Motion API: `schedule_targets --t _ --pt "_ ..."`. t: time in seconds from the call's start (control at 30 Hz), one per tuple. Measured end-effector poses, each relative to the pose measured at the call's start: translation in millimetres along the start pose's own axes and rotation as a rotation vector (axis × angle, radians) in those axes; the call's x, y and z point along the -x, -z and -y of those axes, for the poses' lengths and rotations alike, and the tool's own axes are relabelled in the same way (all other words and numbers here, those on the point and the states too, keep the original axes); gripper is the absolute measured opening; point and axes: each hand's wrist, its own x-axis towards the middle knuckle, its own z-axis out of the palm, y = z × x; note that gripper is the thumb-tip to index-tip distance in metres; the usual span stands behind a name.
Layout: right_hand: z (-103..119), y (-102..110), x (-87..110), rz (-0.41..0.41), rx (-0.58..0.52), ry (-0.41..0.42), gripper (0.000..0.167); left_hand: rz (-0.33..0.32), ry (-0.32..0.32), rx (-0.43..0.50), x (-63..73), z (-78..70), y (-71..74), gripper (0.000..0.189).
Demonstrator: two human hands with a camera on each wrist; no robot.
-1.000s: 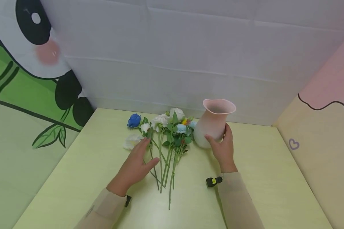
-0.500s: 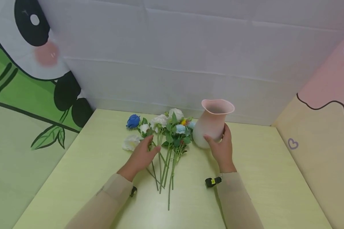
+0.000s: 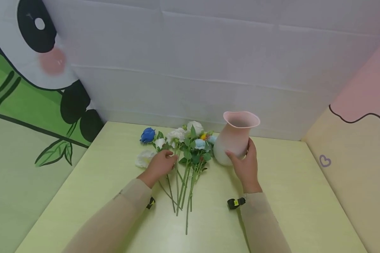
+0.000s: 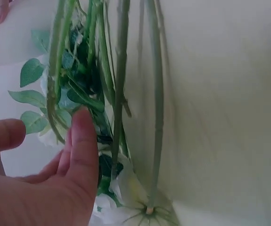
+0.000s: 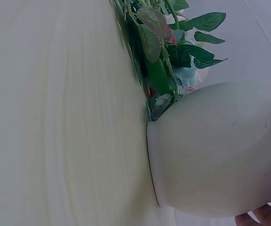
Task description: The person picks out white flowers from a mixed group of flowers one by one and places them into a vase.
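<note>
My right hand (image 3: 246, 168) grips the pink-and-white vase (image 3: 233, 140) by its lower side, thumb in front and fingers round the right. It stands upright on the table, and its pale base (image 5: 210, 150) fills much of the right wrist view. Artificial flowers lie left of it, with white blooms (image 3: 176, 135), a light blue one (image 3: 200, 143) and long green stems (image 3: 183, 189). Among the upper stems is my left hand (image 3: 159, 167). In the left wrist view its thumb (image 4: 8, 134) and fingertips (image 4: 82, 120) are apart, with a curved stem (image 4: 53, 106) passing by the gap.
A blue rose (image 3: 147, 135) lies at the far left of the flowers, with a loose white bloom (image 3: 144, 159) below it. The pale yellow table (image 3: 291, 196) meets a white backdrop (image 3: 209, 63) behind and printed panels at both sides.
My left hand has moved right and slightly forward into the stems, its thumb and fingers drawing closer together. The right hand keeps its grip on the vase, which stays in place.
</note>
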Motion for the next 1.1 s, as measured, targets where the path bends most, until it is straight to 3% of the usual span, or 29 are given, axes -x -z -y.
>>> schedule_targets --t 0.37,0.6,0.87,1.1 --pt "-3.0 -0.4 -1.2 -0.005 0.007 0.014 0.101 0.045 0.033 0.076 -19.9 3.6 0.9 0.045" --pt "-4.4 -0.5 -0.1 -0.010 0.016 0.016 0.100 0.084 0.071 0.278 -30.2 9.1 -1.4 0.040" --pt "-6.4 1.5 2.7 -0.016 0.001 0.009 0.101 0.207 0.102 0.487 -37.0 15.4 -1.5 0.040" --pt "-6.1 0.0 0.7 0.000 -0.001 0.016 0.101 0.222 0.106 0.558 -37.6 18.6 4.9 0.035"
